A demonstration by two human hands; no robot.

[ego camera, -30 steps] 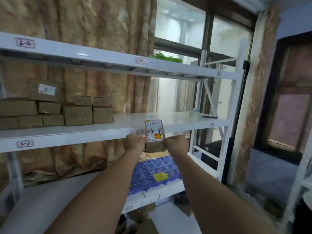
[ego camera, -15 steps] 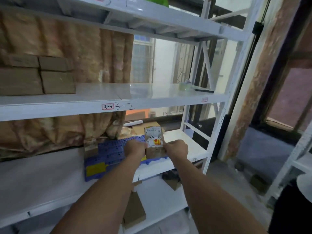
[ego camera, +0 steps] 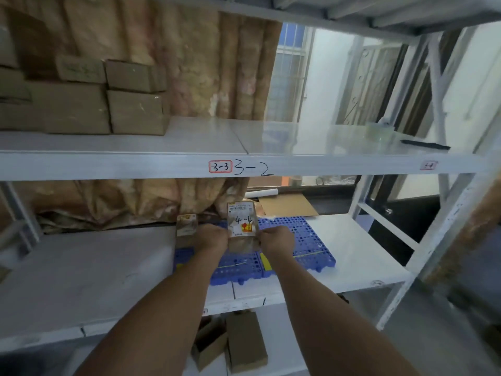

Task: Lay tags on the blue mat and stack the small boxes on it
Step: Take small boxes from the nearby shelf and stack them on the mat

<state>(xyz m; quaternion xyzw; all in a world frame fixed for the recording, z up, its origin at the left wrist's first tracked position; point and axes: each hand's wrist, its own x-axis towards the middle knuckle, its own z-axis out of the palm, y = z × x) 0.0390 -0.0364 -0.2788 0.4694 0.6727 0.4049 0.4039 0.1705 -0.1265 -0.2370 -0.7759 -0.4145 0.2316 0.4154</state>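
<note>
The small box (ego camera: 242, 226) with "4-4" written on its label is now much lower than one second ago. At that time it is level with the front edge of the upper shelf (ego camera: 108, 164), and the blue mat (ego camera: 306, 240) shows well below it. Now it is under this shelf and over the mat, near the mat's middle. The grip is the same as before: the left hand (ego camera: 212, 238) clasps the box from 9 o'clock and the right hand (ego camera: 276, 240) from 3 o'clock, fingers curled round its sides, with the box upright and its label towards the camera. The mat lies on the lower shelf (ego camera: 366, 256), at about 6 o'clock from the centre of the view. A yellow tag (ego camera: 266, 263) lies on the mat at 5 o'clock from the held box, between the two forearms. A second small box (ego camera: 186, 225) stands at 9 o'clock from the held one, at the mat's far left corner. The bottom of the held box is blurred and partly hidden between the hands, so I cannot tell if it already touches the mat. I judge that the carrying is almost finished and only setting the box down and letting go remain. Since the other box stands so near the left hand, a careless release can knock it. The cardboard boxes (ego camera: 81, 104) at 10 o'clock rest on the upper shelf.
</note>
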